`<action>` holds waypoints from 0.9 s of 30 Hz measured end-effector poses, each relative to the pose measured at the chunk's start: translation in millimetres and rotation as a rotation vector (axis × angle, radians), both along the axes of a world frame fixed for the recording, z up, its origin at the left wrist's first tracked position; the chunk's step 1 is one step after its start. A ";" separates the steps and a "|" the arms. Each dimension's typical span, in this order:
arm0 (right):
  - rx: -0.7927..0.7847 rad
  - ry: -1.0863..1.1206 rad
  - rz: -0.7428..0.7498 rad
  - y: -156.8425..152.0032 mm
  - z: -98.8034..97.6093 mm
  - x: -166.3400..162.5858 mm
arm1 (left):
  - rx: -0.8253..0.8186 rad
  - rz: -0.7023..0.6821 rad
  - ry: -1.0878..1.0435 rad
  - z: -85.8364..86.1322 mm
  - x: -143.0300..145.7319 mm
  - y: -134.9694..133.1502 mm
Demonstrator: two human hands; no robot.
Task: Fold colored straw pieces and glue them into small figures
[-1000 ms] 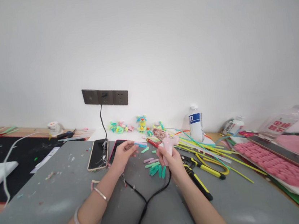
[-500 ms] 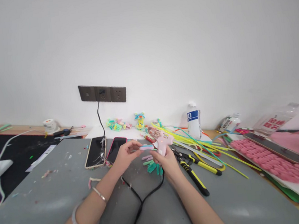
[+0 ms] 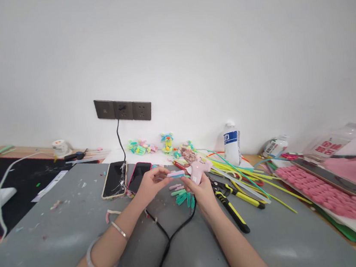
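Left hand [image 3: 150, 184] raised just above the grey worktop [image 3: 57, 239], thumb and fingertips pinched on a short pink-and-blue strip piece [image 3: 175, 174]; holds it level, pointing across to the right; two bangles on that wrist. Right hand [image 3: 202, 192] wrapped tight round the grip of a pink hot-glue gun [image 3: 199, 170]; nozzle end right at the near tip of the strip piece, touching or a hair apart, too small to call. Black cord [image 3: 166, 252] drops from below the gun and trails over the worktop toward the camera. Under and between both hands, a little heap of short green and pink cut pieces [image 3: 182, 198] lying flat. Just right of the right wrist, yellow-and-black cutters [image 3: 231, 207] on the worktop; beyond them a fan of long yellow and green strips [image 3: 251, 176]. Left of the left hand, two phones [image 3: 114, 183] side by side, screens dark. Back by the wall, a white bottle with a blue label [image 3: 231, 143], upright; dark wall sockets [image 3: 123, 110] above, one plug in.
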State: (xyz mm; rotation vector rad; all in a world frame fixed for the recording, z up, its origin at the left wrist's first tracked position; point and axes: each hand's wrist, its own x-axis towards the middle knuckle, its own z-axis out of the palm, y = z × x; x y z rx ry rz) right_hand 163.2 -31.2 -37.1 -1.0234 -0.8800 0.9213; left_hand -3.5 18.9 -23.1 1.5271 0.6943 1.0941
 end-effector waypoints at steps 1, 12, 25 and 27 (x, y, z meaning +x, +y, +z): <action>-0.001 0.000 -0.005 -0.1 0.3 0.1 | -0.004 0.002 0.002 0.1 0.1 -0.1; -0.021 0.030 0.016 0.3 3.4 0.7 | -0.021 0.003 0.004 3.4 0.5 -1.4; -0.052 0.057 0.069 -5.7 14.3 0.4 | -0.036 0.025 -0.017 -0.6 3.6 -2.6; -0.050 0.061 0.077 -5.6 13.8 0.8 | -0.048 0.034 -0.019 -1.5 4.2 -3.2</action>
